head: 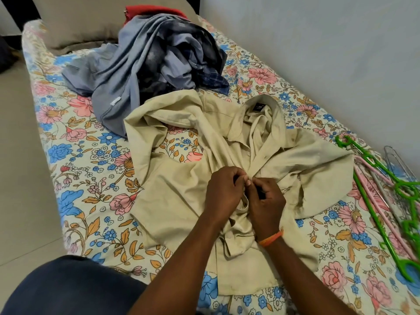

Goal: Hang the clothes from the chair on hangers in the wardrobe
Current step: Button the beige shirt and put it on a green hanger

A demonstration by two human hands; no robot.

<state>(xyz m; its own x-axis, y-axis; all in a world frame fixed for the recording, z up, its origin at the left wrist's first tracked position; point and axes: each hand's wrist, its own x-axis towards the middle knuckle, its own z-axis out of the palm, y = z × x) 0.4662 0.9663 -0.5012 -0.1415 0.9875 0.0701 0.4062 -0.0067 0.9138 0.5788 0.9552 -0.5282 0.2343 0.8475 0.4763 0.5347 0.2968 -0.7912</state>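
A beige collared shirt (181, 183) lies spread on the floral bedsheet (95, 155), collar toward the far end. My left hand (223, 192) and my right hand (266, 201) meet at the shirt's front placket, and both pinch the fabric there with curled fingers. An orange band circles my right wrist. A heap of blue-grey and dark clothes (154, 57) lies beyond the shirt, with a red garment (150, 10) behind it. Green hangers (386, 176), pink hangers (372, 189) and a wire hanger (400, 164) lie at the bed's right edge.
A grey wall (329, 42) runs along the bed's right side. A beige pillow (86, 23) sits at the far end. Pale floor tiles (20, 178) lie to the left. My dark-clothed knee (68, 289) is at the bottom left.
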